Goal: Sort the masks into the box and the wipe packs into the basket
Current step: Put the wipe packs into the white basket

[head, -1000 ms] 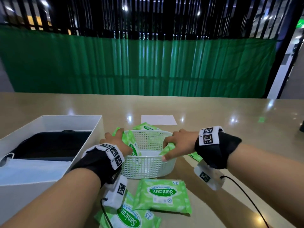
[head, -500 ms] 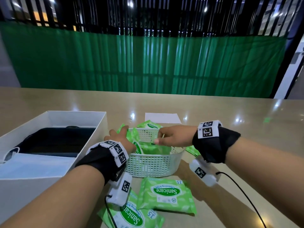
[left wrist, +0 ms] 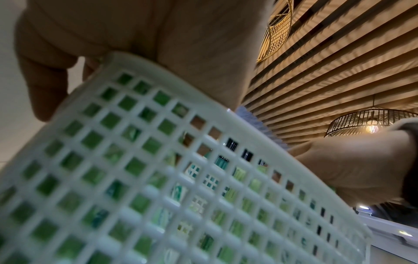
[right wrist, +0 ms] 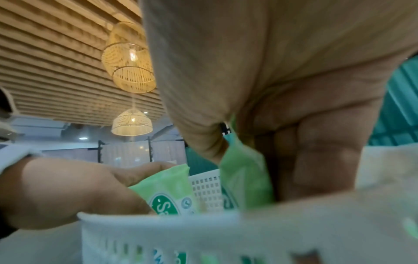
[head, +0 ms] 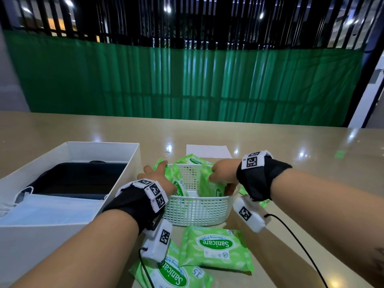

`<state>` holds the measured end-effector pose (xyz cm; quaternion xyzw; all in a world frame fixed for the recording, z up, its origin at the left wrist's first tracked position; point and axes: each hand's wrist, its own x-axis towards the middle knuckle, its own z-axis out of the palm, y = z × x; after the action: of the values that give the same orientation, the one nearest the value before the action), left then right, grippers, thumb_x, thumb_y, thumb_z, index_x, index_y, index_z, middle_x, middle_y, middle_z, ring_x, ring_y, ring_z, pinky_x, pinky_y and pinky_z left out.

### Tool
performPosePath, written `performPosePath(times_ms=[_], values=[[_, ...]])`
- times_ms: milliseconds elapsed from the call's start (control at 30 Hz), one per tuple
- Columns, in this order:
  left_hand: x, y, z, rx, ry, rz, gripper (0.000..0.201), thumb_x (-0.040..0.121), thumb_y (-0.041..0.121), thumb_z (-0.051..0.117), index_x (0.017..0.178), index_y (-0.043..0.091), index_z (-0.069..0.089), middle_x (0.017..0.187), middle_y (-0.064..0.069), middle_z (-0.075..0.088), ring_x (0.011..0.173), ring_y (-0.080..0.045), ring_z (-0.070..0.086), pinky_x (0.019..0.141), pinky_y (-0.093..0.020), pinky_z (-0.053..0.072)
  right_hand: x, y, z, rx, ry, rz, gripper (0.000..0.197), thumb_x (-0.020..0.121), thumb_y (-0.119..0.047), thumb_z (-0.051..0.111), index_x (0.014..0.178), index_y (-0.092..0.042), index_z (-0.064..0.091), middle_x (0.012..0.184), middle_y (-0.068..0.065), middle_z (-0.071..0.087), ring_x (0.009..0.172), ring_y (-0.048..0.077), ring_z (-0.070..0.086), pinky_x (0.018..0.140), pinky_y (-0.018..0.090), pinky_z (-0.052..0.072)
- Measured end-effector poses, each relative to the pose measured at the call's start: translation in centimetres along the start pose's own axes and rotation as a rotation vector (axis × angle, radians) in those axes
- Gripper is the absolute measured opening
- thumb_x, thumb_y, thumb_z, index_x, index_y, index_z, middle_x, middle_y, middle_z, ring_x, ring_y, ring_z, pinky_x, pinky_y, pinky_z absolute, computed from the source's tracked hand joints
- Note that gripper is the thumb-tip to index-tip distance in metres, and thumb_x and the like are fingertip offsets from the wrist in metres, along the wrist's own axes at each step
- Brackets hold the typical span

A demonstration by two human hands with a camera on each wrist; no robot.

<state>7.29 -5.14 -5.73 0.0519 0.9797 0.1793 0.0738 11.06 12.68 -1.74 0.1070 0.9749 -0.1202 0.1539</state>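
A white mesh basket (head: 197, 213) stands in the middle of the table. My right hand (head: 223, 173) reaches in from above and pinches a green wipe pack (head: 209, 189), which stands on edge in the basket's right half (right wrist: 244, 178). My left hand (head: 155, 176) grips the basket's left rim (left wrist: 172, 84), its fingers over a second pack (head: 177, 183) standing against that wall. Two more packs (head: 216, 250) (head: 172, 276) lie flat in front of the basket. The white box (head: 133, 161) at the left holds a black mask (head: 79, 179) and blue masks (head: 49, 208).
Another green pack (head: 192, 160) lies just behind the basket, and a white sheet of paper (head: 207, 151) lies farther back. A green pack edge (head: 264, 202) shows under my right wrist. A cable (head: 301, 246) trails from the right wrist camera across the table.
My right hand carried its wipe pack up from the basket's front rim, over the basket, and down into its right half. My left hand stayed at the left rim.
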Motion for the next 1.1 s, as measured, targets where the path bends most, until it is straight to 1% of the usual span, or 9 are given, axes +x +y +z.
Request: performPosePath(times_ms=[133, 300, 400, 567, 667, 833, 967, 1033, 1100], values=[[0.0, 0.0, 0.1, 0.035, 0.007, 0.007, 0.077, 0.084, 0.034, 0.056, 0.146, 0.039, 0.011, 0.138, -0.009, 0.028, 0.125, -0.033, 0.039, 0.097, -0.042, 0.036, 0.1, -0.1, 0.6, 0.416, -0.073, 0.018, 0.018, 0.099, -0.013, 0.036, 0.106, -0.004, 0.05, 0.087, 0.011, 0.063, 0.062, 0.02, 0.062, 0.052, 0.025, 0.056], [0.1, -0.1, -0.1, 0.08, 0.001, 0.04, 0.067, 0.092, 0.049, 0.043, 0.149, 0.035, 0.01, 0.152, -0.007, 0.015, 0.135, -0.038, 0.026, 0.108, -0.044, 0.026, 0.2, -1.9, 1.5, 0.714, -0.195, -0.041, 0.012, 0.1, -0.014, 0.041, 0.103, -0.004, 0.046, 0.076, 0.014, 0.059, 0.058, 0.02, 0.058, 0.057, 0.029, 0.054], [0.1, 0.2, -0.6, 0.054, -0.011, 0.114, 0.054, 0.1, 0.033, 0.033, 0.15, 0.028, 0.012, 0.158, -0.005, 0.006, 0.141, -0.038, 0.014, 0.114, -0.048, 0.02, 0.2, -3.1, 2.4, 0.829, -0.291, -0.074, 0.041, 0.101, -0.026, 0.039, 0.137, -0.006, 0.032, 0.085, 0.015, 0.06, 0.068, 0.021, 0.058, 0.062, 0.029, 0.05], [0.3, 0.0, -0.5, -0.119, -0.076, 0.02, 0.093, 0.074, 0.079, 0.044, 0.149, 0.038, 0.009, 0.158, -0.005, 0.006, 0.144, -0.033, 0.012, 0.114, -0.047, 0.014, -0.8, -1.4, 2.4, 0.318, -0.214, -0.198, 0.046, 0.098, -0.037, 0.043, 0.14, -0.019, 0.045, 0.124, 0.0, 0.062, 0.102, 0.015, 0.061, 0.093, 0.029, 0.045], [0.4, 0.1, -0.2, 0.014, -0.008, 0.04, 0.102, 0.071, 0.063, 0.065, 0.15, 0.034, 0.007, 0.153, -0.008, 0.015, 0.141, -0.032, 0.015, 0.113, -0.043, 0.022, -2.1, 0.4, 1.7, 0.016, -0.113, -0.314, 0.042, 0.098, -0.037, 0.042, 0.14, -0.03, 0.043, 0.143, -0.007, 0.045, 0.129, 0.012, 0.043, 0.109, 0.028, 0.029], [0.5, 0.3, 0.2, 0.028, 0.009, 0.033, 0.098, 0.073, 0.052, 0.066, 0.15, 0.032, 0.009, 0.148, -0.009, 0.022, 0.137, -0.035, 0.021, 0.11, -0.043, 0.026, -4.4, 3.9, 1.4, 0.122, 0.162, -0.527, 0.015, 0.09, -0.026, 0.06, 0.104, -0.029, 0.063, 0.112, -0.012, 0.059, 0.101, -0.001, 0.052, 0.093, 0.023, 0.043], [0.6, 0.2, 0.5, 0.027, 0.027, 0.029, 0.098, 0.072, 0.052, 0.066, 0.149, 0.032, 0.01, 0.146, -0.009, 0.023, 0.136, -0.036, 0.023, 0.109, -0.045, 0.028, -5.9, 6.5, 1.6, 0.1, 0.059, -0.548, 0.018, 0.083, -0.022, 0.068, 0.077, -0.036, 0.058, 0.077, -0.014, 0.06, 0.07, -0.003, 0.054, 0.066, 0.014, 0.042], [0.5, 0.1, 0.5, 0.025, 0.04, 0.032, 0.097, 0.072, 0.052, 0.066, 0.149, 0.033, 0.01, 0.147, -0.009, 0.023, 0.136, -0.035, 0.022, 0.109, -0.046, 0.028, -6.1, 7.3, 2.9, -0.029, -0.071, -0.486, 0.014, 0.08, -0.027, 0.072, 0.084, -0.034, 0.06, 0.082, -0.013, 0.06, 0.078, 0.003, 0.056, 0.069, 0.018, 0.043], [0.4, 0.0, 0.6, 0.015, 0.045, 0.048, 0.096, 0.072, 0.052, 0.066, 0.148, 0.037, 0.01, 0.149, -0.009, 0.02, 0.137, -0.035, 0.02, 0.11, -0.046, 0.027, -5.8, 8.0, 4.9, -0.172, -0.15, -0.391, 0.04, 0.074, -0.04, 0.076, 0.109, -0.029, 0.059, 0.099, -0.012, 0.057, 0.094, 0.007, 0.056, 0.082, 0.02, 0.045]])
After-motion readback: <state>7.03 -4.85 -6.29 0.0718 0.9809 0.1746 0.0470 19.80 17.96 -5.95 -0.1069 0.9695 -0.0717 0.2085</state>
